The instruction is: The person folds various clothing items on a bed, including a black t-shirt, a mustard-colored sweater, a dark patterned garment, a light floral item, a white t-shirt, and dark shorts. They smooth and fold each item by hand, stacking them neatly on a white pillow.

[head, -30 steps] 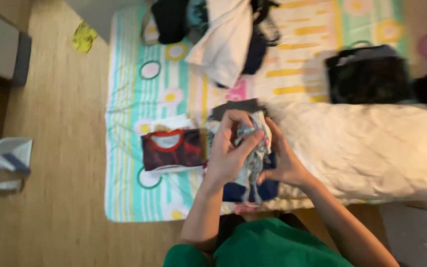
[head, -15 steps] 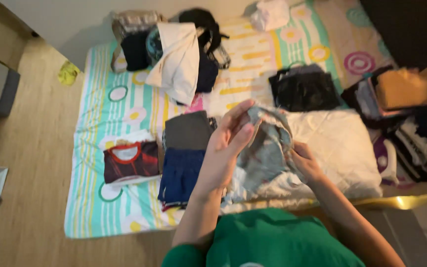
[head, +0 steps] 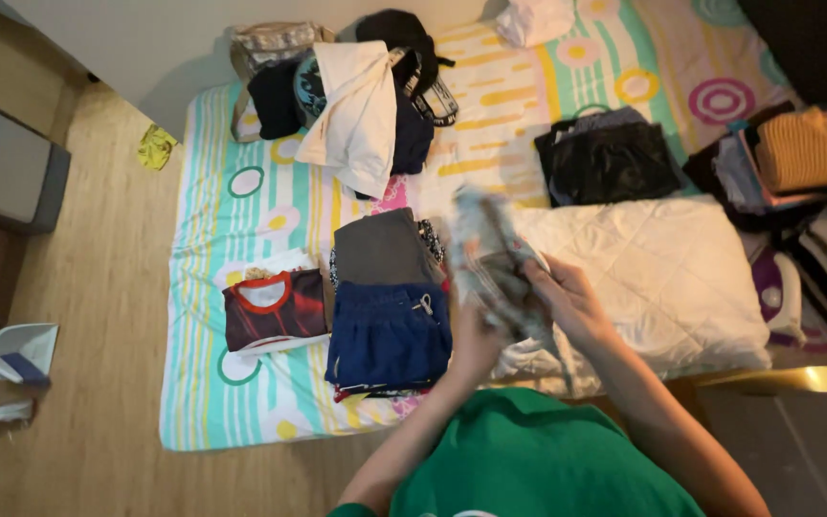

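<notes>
Both my hands hold a grey patterned garment up above the mattress edge. My left hand grips its lower part from below. My right hand grips its right side. The garment is blurred. Just left of it lie a folded blue pair of shorts and a folded grey piece. Further left lies a folded red and dark shirt. All rest on a striped sheet with circles.
A white pillow lies to the right of my hands. A black bag sits behind it. A heap of white and dark clothes lies at the back. Stacked clothes stand at far right. Wooden floor lies left.
The view has swung left and back, showing more of the mattress. The garment has been lifted and turned between my hands, and the folded blue shorts are now uncovered.
</notes>
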